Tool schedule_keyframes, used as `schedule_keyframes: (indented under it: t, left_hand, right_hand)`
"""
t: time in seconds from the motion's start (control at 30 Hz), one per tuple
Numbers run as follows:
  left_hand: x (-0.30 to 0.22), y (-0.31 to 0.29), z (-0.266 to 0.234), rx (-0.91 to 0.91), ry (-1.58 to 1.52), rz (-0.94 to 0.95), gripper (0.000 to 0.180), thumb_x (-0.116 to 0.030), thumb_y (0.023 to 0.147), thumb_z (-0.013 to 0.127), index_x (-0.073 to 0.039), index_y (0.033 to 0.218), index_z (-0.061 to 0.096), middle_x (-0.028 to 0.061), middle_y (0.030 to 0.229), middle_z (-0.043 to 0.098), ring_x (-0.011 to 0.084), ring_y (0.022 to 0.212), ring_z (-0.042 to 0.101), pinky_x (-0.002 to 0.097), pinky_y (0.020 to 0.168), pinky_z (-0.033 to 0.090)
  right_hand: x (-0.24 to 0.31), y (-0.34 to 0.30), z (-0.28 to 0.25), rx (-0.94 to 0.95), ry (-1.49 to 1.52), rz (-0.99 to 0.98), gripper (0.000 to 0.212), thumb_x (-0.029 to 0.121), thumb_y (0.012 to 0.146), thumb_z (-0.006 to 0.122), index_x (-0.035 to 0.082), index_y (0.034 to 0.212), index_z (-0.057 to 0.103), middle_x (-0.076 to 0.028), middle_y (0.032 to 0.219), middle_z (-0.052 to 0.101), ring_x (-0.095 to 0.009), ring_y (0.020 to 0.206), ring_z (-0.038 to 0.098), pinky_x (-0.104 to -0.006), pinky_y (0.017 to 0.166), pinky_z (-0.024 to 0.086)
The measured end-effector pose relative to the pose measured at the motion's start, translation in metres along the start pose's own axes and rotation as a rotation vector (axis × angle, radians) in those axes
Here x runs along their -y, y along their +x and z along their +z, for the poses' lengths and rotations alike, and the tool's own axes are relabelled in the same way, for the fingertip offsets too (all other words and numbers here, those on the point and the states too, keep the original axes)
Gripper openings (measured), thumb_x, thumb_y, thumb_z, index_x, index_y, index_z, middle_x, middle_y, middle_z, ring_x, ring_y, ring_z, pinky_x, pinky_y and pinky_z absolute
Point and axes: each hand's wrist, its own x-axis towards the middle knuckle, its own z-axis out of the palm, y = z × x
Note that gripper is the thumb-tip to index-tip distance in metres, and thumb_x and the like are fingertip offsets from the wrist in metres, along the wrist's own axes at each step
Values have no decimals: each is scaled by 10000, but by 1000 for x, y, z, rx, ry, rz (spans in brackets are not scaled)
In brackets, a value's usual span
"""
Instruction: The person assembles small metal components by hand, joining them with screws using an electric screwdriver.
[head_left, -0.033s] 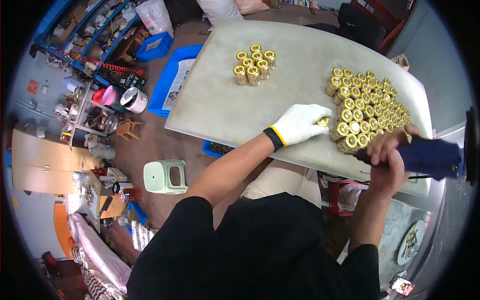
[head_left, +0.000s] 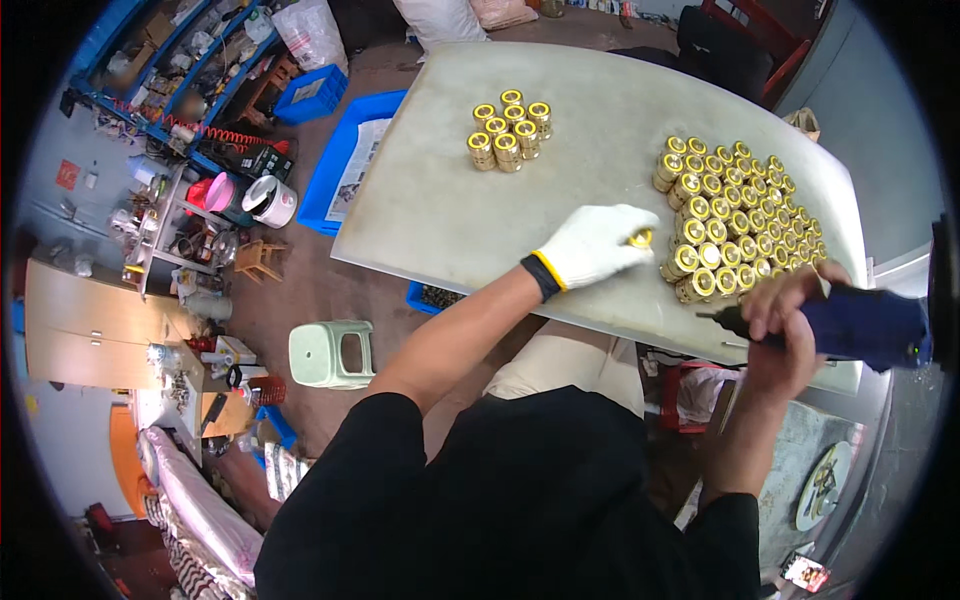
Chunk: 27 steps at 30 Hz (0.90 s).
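My left hand (head_left: 592, 246), in a white glove with a black and yellow cuff, is shut on a small brass ring-shaped fitting (head_left: 641, 238) just left of a big cluster of brass fittings (head_left: 735, 215) on the grey table (head_left: 450, 200). My bare right hand (head_left: 782, 322) grips a blue power tool (head_left: 865, 325) at the table's near right edge. The tool's dark tip points left toward the nearest fittings. A smaller group of several brass fittings (head_left: 511, 125) stands apart at the far middle of the table.
A blue tray (head_left: 345, 165) and a blue crate (head_left: 310, 95) lie on the floor left of the table. A pale green stool (head_left: 335, 352) stands near my left side. Cluttered shelves (head_left: 170, 120) line the far left. A red stool (head_left: 690, 385) sits under the table edge.
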Motion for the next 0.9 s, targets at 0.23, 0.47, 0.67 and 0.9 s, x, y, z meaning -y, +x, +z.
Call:
schedule_keyframes:
  t: [0.23, 0.47, 0.67, 0.9]
  left_hand:
    - [67, -16, -72, -210, 108, -204, 485, -337, 926, 753, -61, 1320, 697, 184, 1226, 741, 327, 1089, 726, 409, 984, 558]
    - [31, -50, -76, -349, 279, -1, 439, -251, 922, 793, -65, 1314, 730, 165, 1347, 722, 317, 1252, 679, 416, 1083, 520]
    - [60, -74, -38, -208, 329, -4, 431, -220, 971, 714, -52, 1368, 697, 181, 1480, 655, 359, 1403, 577, 460, 1187, 435]
    - [64, -54, -22, -249, 443, -145, 594, -351, 981, 690, -24, 1469, 601, 223, 1550, 577, 371, 1440, 530, 467, 1239, 360]
  right_hand:
    - [34, -9, -54, 14, -22, -89, 637, 189, 960, 713, 22, 1518, 454, -17, 757, 474, -136, 582, 488, -324, 616, 466]
    - [44, -7, -75, -61, -46, -142, 639, 209, 963, 713, 8, 1516, 463, -7, 759, 458, -119, 579, 469, -302, 625, 448]
    - [48, -4, -81, -35, -50, -123, 632, 208, 978, 701, 4, 1519, 445, -9, 765, 463, -114, 580, 471, -303, 624, 443]
    - [59, -7, -82, -7, -82, -135, 629, 207, 986, 714, 10, 1516, 439, -8, 771, 474, -118, 583, 484, -307, 628, 451]
